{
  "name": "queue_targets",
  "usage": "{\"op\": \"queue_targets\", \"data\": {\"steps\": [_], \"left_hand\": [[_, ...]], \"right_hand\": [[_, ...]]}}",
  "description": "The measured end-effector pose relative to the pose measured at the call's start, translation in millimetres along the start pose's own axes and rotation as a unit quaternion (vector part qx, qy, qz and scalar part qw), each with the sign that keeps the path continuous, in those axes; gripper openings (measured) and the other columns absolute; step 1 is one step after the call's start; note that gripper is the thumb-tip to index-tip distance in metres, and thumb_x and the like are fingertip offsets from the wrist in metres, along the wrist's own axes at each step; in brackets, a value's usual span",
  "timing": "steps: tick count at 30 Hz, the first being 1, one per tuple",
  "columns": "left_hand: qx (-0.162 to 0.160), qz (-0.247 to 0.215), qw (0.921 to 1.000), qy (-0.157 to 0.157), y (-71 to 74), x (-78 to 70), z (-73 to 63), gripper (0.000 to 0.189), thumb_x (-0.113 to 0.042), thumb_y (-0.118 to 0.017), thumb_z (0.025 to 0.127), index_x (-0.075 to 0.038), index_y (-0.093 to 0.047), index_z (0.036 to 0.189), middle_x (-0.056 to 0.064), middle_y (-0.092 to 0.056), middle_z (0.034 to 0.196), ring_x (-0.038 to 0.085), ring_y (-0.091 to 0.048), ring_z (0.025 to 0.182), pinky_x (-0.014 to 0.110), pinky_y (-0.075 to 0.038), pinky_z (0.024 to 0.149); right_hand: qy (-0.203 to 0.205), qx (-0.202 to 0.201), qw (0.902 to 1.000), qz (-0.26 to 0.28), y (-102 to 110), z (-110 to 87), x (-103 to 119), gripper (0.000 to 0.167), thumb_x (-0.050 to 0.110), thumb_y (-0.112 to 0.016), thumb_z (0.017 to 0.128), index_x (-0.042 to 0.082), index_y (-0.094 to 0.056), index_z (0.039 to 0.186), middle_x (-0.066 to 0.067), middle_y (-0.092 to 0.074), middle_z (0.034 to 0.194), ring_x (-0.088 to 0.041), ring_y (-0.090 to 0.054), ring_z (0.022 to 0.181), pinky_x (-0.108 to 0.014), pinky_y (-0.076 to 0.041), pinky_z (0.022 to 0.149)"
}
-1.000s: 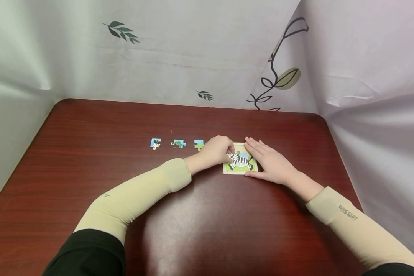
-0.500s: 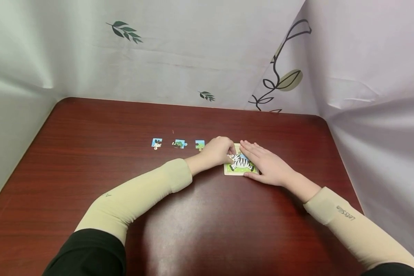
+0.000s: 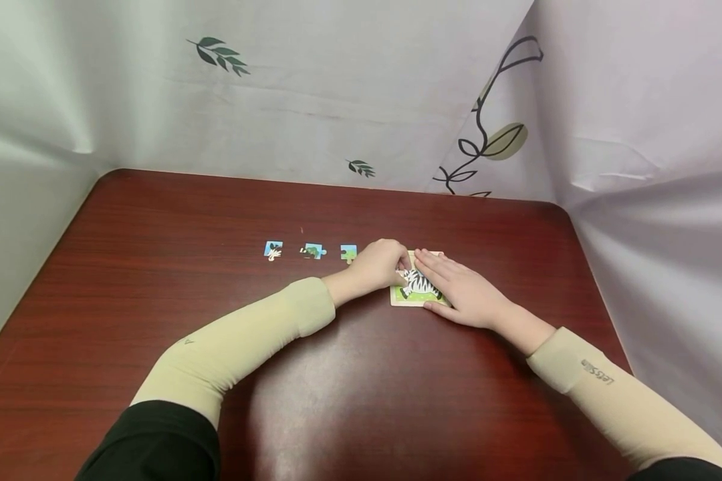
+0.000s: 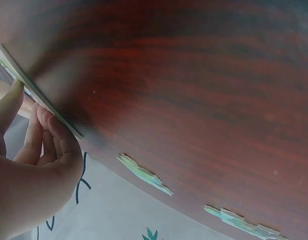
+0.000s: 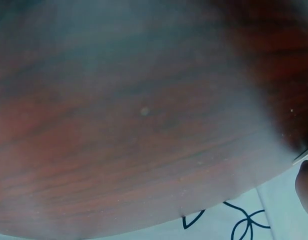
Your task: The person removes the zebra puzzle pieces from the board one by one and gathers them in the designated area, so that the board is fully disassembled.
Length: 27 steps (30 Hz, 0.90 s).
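zebra (image 3: 420,285): black-white stripes | loose pieces (image 3: 348,252): partly blue | table (image 3: 349,387): reddish-brown

- "LetsSlim" lettering (image 3: 597,372), small and dark, stands on the pale right sleeve (image 3: 644,417), behind the right grip (image 3: 472,294) along the forearm; its edges blur a little, so the spelling is not fully certain.
- A triangle-like sign (image 3: 189,342), tiny and dark, stands on the pale left sleeve (image 3: 247,327), well behind the left grip (image 3: 378,264); finer detail is too small to tell.
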<state>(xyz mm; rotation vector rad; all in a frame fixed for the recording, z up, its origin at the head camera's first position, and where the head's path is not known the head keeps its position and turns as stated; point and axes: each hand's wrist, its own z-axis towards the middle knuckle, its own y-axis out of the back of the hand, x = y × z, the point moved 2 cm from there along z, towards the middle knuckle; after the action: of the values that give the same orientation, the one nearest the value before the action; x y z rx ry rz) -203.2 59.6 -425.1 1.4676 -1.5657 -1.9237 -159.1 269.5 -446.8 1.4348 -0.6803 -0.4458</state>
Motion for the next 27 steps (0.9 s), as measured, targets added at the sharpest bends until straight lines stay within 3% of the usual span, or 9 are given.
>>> {"op": "queue_targets", "data": {"steps": [14,21,27], "left_hand": [[-0.005,0.020,0.9998,0.001,-2.4,-2.6,-4.4,0.024,-0.017,-0.088,0.088,-0.009,-0.074,0.106,0.004,-0.072,0.105,0.019,-0.065,0.098,0.035,-0.055,0.094],[-0.009,0.019,0.9994,-0.028,-3.2,-3.5,-4.4,0.023,-0.010,-0.085,0.087,-0.010,-0.071,0.105,0.001,-0.069,0.095,0.016,-0.062,0.088,0.031,-0.053,0.084],[-0.012,0.016,0.9992,-0.034,-1.6,-2.0,-4.7,0.023,-0.011,-0.086,0.087,-0.012,-0.070,0.105,-0.001,-0.068,0.093,0.015,-0.061,0.086,0.029,-0.052,0.081]], "right_hand": [[0.008,-0.006,1.0000,-0.002,-1.0,-0.2,0.9,0.082,0.038,-0.067,0.101,0.001,-0.031,0.165,-0.016,-0.029,0.174,-0.031,-0.031,0.162,-0.055,-0.031,0.129],[0.008,-0.002,1.0000,-0.001,-1.3,-1.8,1.5,0.082,0.038,-0.067,0.102,0.002,-0.029,0.166,-0.014,-0.027,0.176,-0.030,-0.030,0.162,-0.054,-0.032,0.129],[0.006,0.000,1.0000,-0.002,-1.0,-0.8,1.1,0.082,0.038,-0.066,0.102,0.002,-0.030,0.166,-0.014,-0.026,0.176,-0.031,-0.029,0.163,-0.053,-0.032,0.129]]}}
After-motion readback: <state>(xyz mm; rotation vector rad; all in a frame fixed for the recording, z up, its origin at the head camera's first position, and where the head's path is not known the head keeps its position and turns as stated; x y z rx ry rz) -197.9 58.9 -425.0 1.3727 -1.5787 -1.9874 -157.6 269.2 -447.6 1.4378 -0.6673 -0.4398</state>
